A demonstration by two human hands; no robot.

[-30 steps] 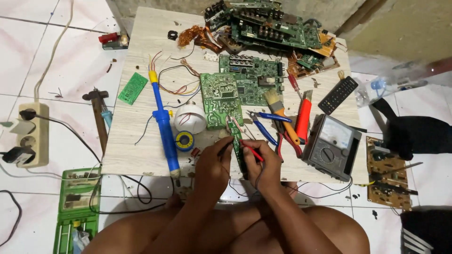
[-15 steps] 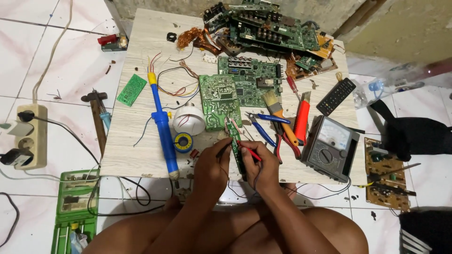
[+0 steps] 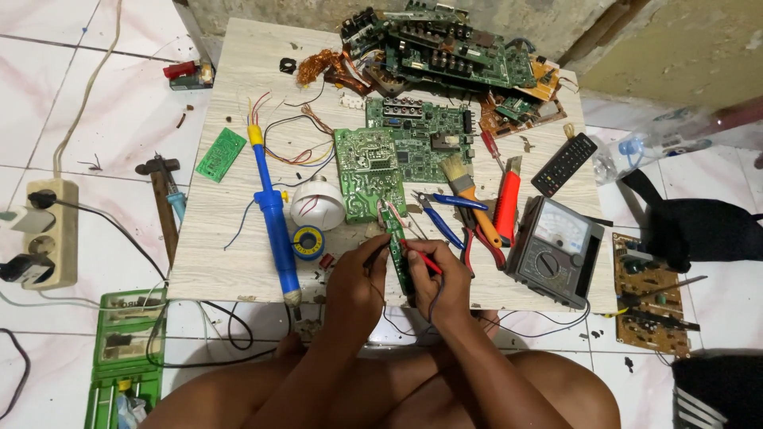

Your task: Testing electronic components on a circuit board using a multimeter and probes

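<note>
White floor tiles surround a low pale worktop point(image 3: 238, 262) strewn with electronics. Nearest, the left hand point(image 3: 355, 284) pinches a black probe and the right hand point(image 3: 439, 280) grips a red probe point(image 3: 421, 257), both tips on a narrow green circuit strip point(image 3: 397, 246) at the near edge. It looks light, stiff and fragile, best held by its edges. Beyond lie a multimeter point(image 3: 552, 250), blue soldering iron point(image 3: 272, 214) and stacked boards point(image 3: 445, 48).

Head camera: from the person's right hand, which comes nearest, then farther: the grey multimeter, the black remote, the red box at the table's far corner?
From the right hand:
1. Grey multimeter, just to its right.
2. Black remote, farther up on the right.
3. Red box, off the far left corner.
</note>
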